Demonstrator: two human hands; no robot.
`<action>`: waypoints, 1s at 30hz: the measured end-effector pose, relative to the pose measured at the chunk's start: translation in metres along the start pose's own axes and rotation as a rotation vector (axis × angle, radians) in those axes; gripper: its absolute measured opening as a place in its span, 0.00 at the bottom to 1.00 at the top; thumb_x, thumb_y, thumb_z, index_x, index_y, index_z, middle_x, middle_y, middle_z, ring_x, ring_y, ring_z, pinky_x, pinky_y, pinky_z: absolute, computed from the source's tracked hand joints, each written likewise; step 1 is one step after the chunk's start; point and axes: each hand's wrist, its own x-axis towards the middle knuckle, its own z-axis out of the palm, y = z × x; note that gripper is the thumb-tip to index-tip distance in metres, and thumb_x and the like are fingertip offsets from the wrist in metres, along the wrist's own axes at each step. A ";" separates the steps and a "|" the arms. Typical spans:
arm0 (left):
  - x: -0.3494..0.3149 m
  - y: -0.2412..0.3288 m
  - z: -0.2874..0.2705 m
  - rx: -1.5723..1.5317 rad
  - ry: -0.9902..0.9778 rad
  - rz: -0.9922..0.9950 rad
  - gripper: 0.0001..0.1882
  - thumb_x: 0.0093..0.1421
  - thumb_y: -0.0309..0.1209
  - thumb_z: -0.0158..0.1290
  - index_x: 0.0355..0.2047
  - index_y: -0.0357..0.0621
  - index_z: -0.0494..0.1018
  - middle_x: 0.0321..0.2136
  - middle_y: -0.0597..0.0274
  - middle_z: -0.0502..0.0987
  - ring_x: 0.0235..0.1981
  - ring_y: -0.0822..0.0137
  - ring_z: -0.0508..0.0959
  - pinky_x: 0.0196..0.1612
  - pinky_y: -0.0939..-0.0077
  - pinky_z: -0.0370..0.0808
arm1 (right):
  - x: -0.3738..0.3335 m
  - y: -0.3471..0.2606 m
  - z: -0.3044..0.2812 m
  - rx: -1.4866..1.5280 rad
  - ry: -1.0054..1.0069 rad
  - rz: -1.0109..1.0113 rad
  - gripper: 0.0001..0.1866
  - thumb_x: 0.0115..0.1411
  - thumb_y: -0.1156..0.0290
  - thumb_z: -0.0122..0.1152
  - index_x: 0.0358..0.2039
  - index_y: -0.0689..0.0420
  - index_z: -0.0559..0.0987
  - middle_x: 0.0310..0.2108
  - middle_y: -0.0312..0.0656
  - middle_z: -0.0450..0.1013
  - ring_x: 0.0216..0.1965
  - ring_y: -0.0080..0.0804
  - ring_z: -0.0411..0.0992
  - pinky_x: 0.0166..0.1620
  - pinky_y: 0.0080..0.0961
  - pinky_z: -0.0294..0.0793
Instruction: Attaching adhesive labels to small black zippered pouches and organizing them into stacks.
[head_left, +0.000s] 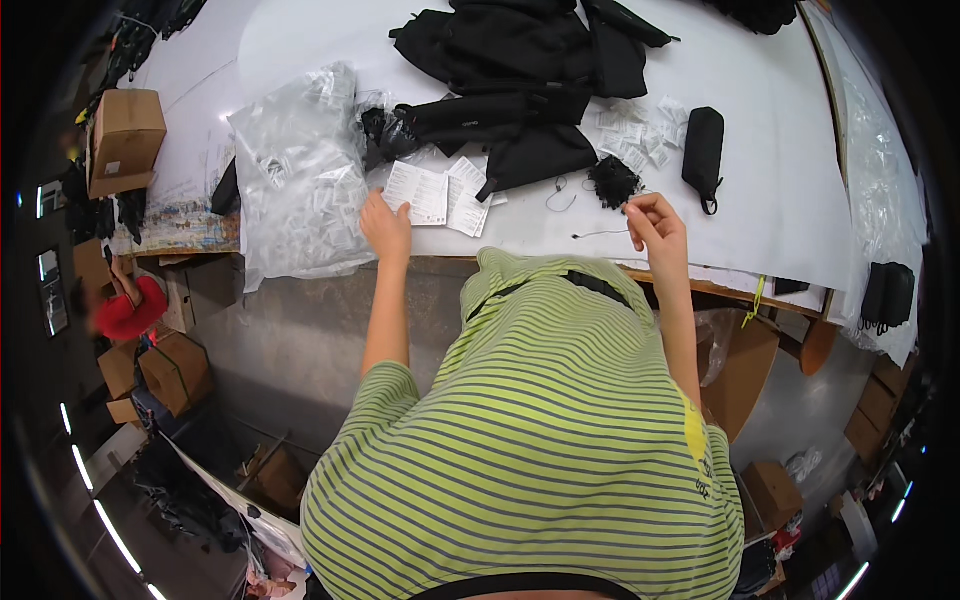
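My right hand [657, 228] is at the table's front edge, thumb and fingers pinched on a thin black cord [602, 234] that trails left to a small dark tip. Just beyond it lies a tangled bunch of black cords [614, 183]. Thumb and fingers apart, my left hand [386, 226] rests between a large clear plastic bag [300, 180] of small white packets and a white printed leaflet [418, 193]. A second leaflet [467, 198] partly underlies the first. One loose cord [561, 196] lies between the leaflets and the bunch.
Black fabric pouches [540, 150] are heaped at mid-table, with more black fabric goods [520, 50] behind. Small clear packets [640, 130] and a zipped black case [703, 145] lie to the right. A cardboard box [127, 140] stands far left. Another person in red [132, 305] is at left.
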 end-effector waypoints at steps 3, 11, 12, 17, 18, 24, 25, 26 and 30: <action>0.003 0.005 -0.008 0.014 -0.032 0.005 0.20 0.42 0.30 0.61 0.35 0.43 0.65 0.32 0.54 0.69 0.39 0.51 0.68 0.42 0.61 0.63 | -0.003 -0.002 0.007 -0.018 -0.028 0.019 0.04 0.57 0.73 0.56 0.29 0.59 0.73 0.16 0.27 0.62 0.17 0.11 0.55 0.19 0.10 0.51; 0.010 0.066 -0.051 -0.955 -0.440 -0.281 0.17 0.50 0.26 0.55 0.39 0.40 0.62 0.35 0.59 0.69 0.36 0.66 0.69 0.40 0.73 0.67 | -0.007 0.002 0.033 -0.140 -0.105 -0.072 0.05 0.57 0.73 0.56 0.27 0.59 0.72 0.16 0.24 0.60 0.18 0.10 0.51 0.21 0.12 0.48; 0.003 0.094 -0.070 -1.282 -0.394 -0.322 0.18 0.51 0.25 0.55 0.41 0.39 0.62 0.36 0.59 0.69 0.35 0.67 0.70 0.38 0.75 0.69 | -0.007 0.002 0.038 -0.139 -0.099 -0.077 0.05 0.57 0.73 0.56 0.27 0.59 0.72 0.16 0.24 0.60 0.18 0.10 0.51 0.21 0.12 0.48; -0.027 0.157 -0.111 -1.283 -0.506 -0.068 0.22 0.51 0.29 0.59 0.44 0.39 0.64 0.36 0.63 0.71 0.37 0.74 0.70 0.38 0.82 0.68 | -0.016 -0.030 0.066 -0.401 -0.129 -0.254 0.05 0.54 0.74 0.58 0.26 0.60 0.71 0.12 0.30 0.58 0.15 0.13 0.53 0.20 0.15 0.52; -0.028 0.160 -0.114 -1.285 -0.514 -0.060 0.22 0.51 0.29 0.59 0.44 0.39 0.64 0.36 0.63 0.71 0.37 0.74 0.70 0.38 0.82 0.68 | -0.017 -0.033 0.069 -0.426 -0.159 -0.276 0.05 0.53 0.75 0.57 0.26 0.60 0.70 0.12 0.31 0.58 0.15 0.15 0.53 0.20 0.16 0.52; -0.030 0.170 -0.123 -1.239 -0.545 -0.169 0.07 0.50 0.26 0.59 0.28 0.36 0.74 0.20 0.70 0.70 0.24 0.79 0.67 0.28 0.86 0.63 | -0.021 -0.036 0.073 -0.488 -0.151 -0.351 0.06 0.53 0.74 0.57 0.25 0.60 0.69 0.11 0.34 0.54 0.13 0.21 0.52 0.19 0.20 0.53; -0.028 0.169 -0.124 -1.239 -0.547 -0.167 0.07 0.50 0.26 0.59 0.28 0.36 0.74 0.20 0.70 0.70 0.24 0.79 0.67 0.28 0.86 0.63 | -0.021 -0.036 0.073 -0.493 -0.156 -0.356 0.06 0.53 0.74 0.57 0.25 0.59 0.69 0.11 0.34 0.54 0.13 0.22 0.52 0.19 0.20 0.53; -0.027 0.170 -0.125 -1.147 -0.463 -0.005 0.07 0.49 0.25 0.60 0.27 0.36 0.74 0.20 0.70 0.69 0.23 0.79 0.66 0.27 0.86 0.62 | -0.021 -0.036 0.072 -0.494 -0.152 -0.355 0.06 0.53 0.74 0.57 0.25 0.59 0.69 0.11 0.34 0.54 0.13 0.22 0.52 0.19 0.20 0.53; -0.024 0.177 -0.130 -1.037 -0.365 0.199 0.06 0.48 0.24 0.60 0.24 0.35 0.73 0.18 0.68 0.67 0.21 0.79 0.65 0.24 0.85 0.60 | -0.021 -0.037 0.074 -0.542 -0.116 -0.349 0.05 0.52 0.75 0.56 0.25 0.60 0.69 0.11 0.35 0.55 0.13 0.23 0.53 0.19 0.20 0.53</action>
